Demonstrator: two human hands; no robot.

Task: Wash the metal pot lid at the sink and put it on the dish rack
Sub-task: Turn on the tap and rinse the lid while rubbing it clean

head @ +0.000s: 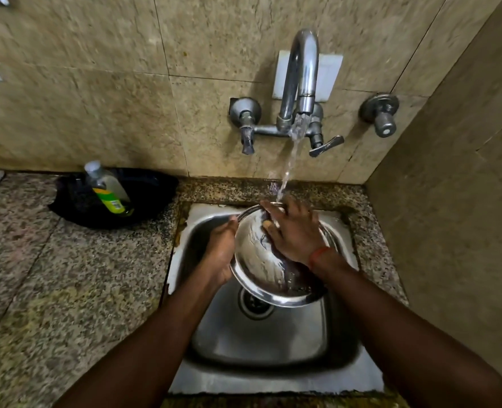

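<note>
While water from the tap (301, 83) runs, the left hand (220, 254) clamps its grip on the tilted metal pot lid (261, 260) over the sink (273, 363), so the flat, spread right hand (294, 231) can rub it.

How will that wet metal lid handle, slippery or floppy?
Probably slippery: the metal lid is glossy and wet under the running water. Likely stiff, being thin steel held by its rim in the left hand. Probably light, since that one edge grip supports it.
</note>
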